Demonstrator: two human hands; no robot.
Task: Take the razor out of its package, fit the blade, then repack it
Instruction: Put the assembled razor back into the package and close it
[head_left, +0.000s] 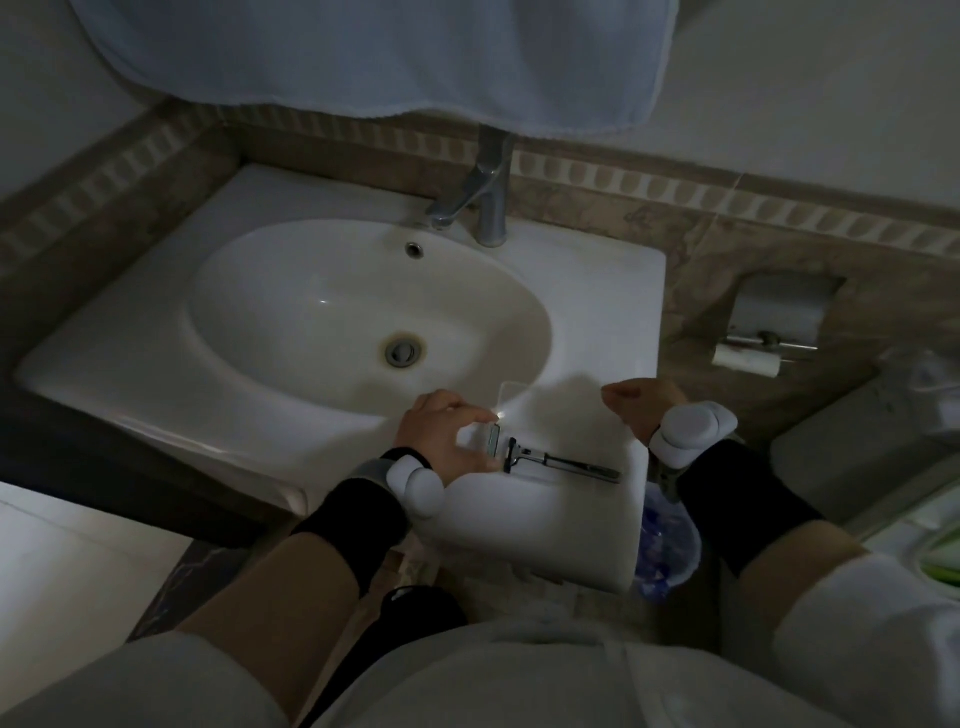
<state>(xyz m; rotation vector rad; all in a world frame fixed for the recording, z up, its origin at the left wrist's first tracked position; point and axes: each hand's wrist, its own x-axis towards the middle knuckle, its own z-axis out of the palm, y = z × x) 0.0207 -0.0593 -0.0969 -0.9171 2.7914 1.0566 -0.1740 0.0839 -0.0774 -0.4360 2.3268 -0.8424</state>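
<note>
A metal razor (563, 461) lies on the front right rim of the white sink (597, 332), handle pointing right. My left hand (447, 436) is at its head, thumb and forefinger pinched around the grey blade cartridge (493, 439), which sits in a small clear holder against the razor's dark neck. A clear plastic package (519, 397) lies flat on the rim just behind the razor. My right hand (636, 410) hovers over the rim's right edge, fingers curled in, with nothing seen in it. The room is dim.
A chrome faucet (485, 205) stands behind the basin, and a pale blue towel (374, 57) hangs above it. A toilet paper holder (774, 322) is on the right wall. A blue bin (667, 540) sits below the sink's right corner.
</note>
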